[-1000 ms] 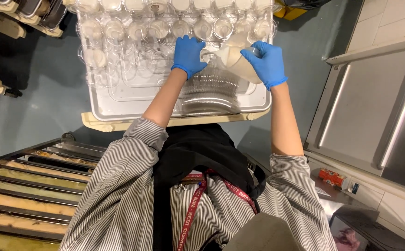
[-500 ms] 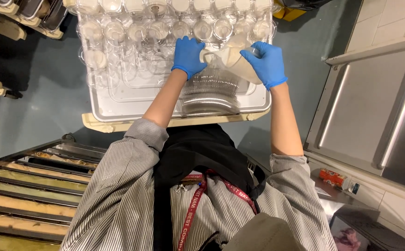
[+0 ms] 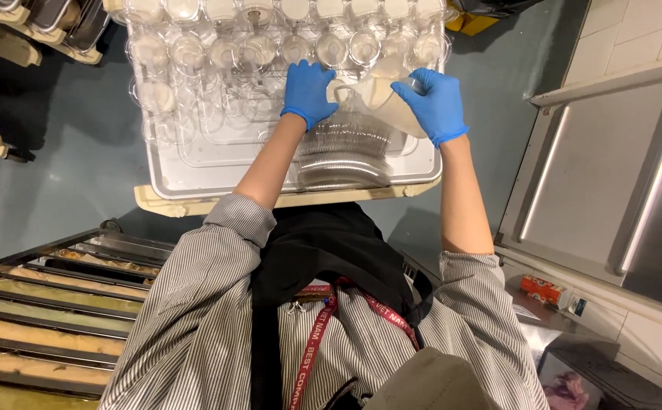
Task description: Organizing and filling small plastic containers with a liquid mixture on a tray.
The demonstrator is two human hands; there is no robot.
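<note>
Grey floor lies under a white tray (image 3: 194, 178) of clear cups (image 3: 186, 53); both gloved hands, left hand (image 3: 308, 91) and right hand (image 3: 433, 102), grip a jug (image 3: 380, 99)

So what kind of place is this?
Probably a commercial kitchen: a white tray of clear plastic cups, blue-gloved hands pouring from a jug, and stainless steel doors.

gloved hands (image 3: 308, 91): 2 | jug (image 3: 380, 102): 1 | tray (image 3: 194, 171): 1
</note>
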